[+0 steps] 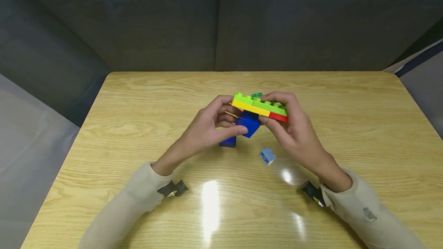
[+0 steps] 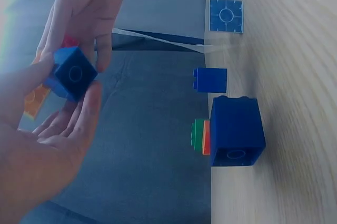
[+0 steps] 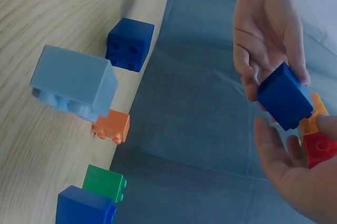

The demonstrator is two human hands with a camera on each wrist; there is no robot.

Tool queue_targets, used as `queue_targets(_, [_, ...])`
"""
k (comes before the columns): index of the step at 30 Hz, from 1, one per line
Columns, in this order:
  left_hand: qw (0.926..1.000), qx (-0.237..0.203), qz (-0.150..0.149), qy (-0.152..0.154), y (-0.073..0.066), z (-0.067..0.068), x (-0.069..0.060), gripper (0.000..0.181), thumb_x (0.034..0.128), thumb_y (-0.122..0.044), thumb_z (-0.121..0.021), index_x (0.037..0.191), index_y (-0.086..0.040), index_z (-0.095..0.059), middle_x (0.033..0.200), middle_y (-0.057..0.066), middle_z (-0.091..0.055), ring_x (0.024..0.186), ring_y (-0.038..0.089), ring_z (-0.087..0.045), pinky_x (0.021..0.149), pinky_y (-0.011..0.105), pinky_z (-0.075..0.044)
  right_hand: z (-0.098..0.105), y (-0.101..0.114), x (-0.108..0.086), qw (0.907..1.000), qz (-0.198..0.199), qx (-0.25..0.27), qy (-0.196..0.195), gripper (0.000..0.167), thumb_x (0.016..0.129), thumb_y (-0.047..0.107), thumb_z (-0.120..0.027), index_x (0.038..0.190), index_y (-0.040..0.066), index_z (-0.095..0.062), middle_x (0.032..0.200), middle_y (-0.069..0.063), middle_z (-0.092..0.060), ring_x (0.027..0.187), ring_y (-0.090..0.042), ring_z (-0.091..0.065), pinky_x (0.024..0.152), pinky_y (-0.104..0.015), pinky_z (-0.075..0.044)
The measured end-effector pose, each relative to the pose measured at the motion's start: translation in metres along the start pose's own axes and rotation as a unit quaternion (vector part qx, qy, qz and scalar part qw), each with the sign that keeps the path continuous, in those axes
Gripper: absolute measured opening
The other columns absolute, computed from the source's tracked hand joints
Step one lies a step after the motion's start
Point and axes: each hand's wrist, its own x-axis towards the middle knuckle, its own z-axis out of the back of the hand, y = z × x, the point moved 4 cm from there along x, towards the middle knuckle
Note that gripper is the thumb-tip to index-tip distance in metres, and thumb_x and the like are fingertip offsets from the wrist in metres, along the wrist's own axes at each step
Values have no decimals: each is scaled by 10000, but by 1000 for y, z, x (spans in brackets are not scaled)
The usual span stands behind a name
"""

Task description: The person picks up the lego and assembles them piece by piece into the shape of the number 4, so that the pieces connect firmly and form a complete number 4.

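Head view leaves a dark blue table brick (image 1: 227, 142) partly covered by the left hand (image 1: 209, 126), and only a sliver of a green brick (image 1: 257, 95) peeks out past the raised stack (image 1: 257, 105) of lime, yellow and red bricks. The right hand (image 1: 299, 133) grips that stack near its red end, while the left pinches a blue building brick (image 1: 250, 126) between thumb and fingers, just under the stack; whether brick and stack touch is hard to tell. Both are held above the wooden table (image 1: 138, 107). Nearer the person lies a pale blue brick (image 1: 267, 156), its printed marking too small to read. Left wrist view adds the ring-marked face of the pinched brick and another dark blue brick (image 2: 211, 80); right wrist view reveals an orange brick (image 3: 111, 126) unseen from the head, and its lower border crops a blue one. Beyond the hands, the table's rear edge meets a dark curtain (image 1: 155, 22); bare wood spreads wide on either side.
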Motion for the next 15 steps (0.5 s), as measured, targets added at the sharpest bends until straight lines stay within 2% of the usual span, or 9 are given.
queue_targets(2, [9998,-124,-117,-97,-1,-2,0,632,911,66,-756,1448,44,-423,1244,201,-667,998,251,-719,886,361,-610,-2,1,0,10000,21,55,70,477,932,-205,-616,1352,-82,-428,1410,-195,-517,1024,-207,-635,855,-206,-583])
queue_targets(7, [9994,-112,-290,-161,-2,-5,-2,643,903,78,-758,1442,45,-408,1259,218,-671,980,242,-733,851,364,-622,-5,2,-1,9998,124,-48,174,498,924,-192,-640,1362,-52,-449,1404,-189,-553,922,-208,-608,724,-178,-553])
queue_targets(11, [9996,-175,-231,-77,-2,-9,-3,622,904,70,-761,1427,52,-426,1270,208,-646,997,243,-738,838,370,-626,-6,2,-1,9994,191,-258,92,511,901,-181,-685,1349,-50,-476,1365,-178,-594,952,-219,-591,746,-171,-564])
queue_targets(13, [9992,-399,-62,-13,-1,-10,-4,604,931,-36,-776,1423,44,-435,1282,192,-622,1010,258,-732,820,390,-632,-6,2,-1,9992,225,-321,68,507,893,-181,-694,1339,-56,-486,1352,-175,-605,972,-217,-606,780,-179,-580])
queue_targets(15, [9979,-638,144,8,0,-11,-4,636,965,-261,-771,1431,24,-446,1285,179,-600,1019,278,-720,773,420,-641,-6,2,-1,9989,272,-379,59,502,888,-181,-699,1329,-64,-492,1347,-183,-611,998,-217,-623,807,-188,-585])
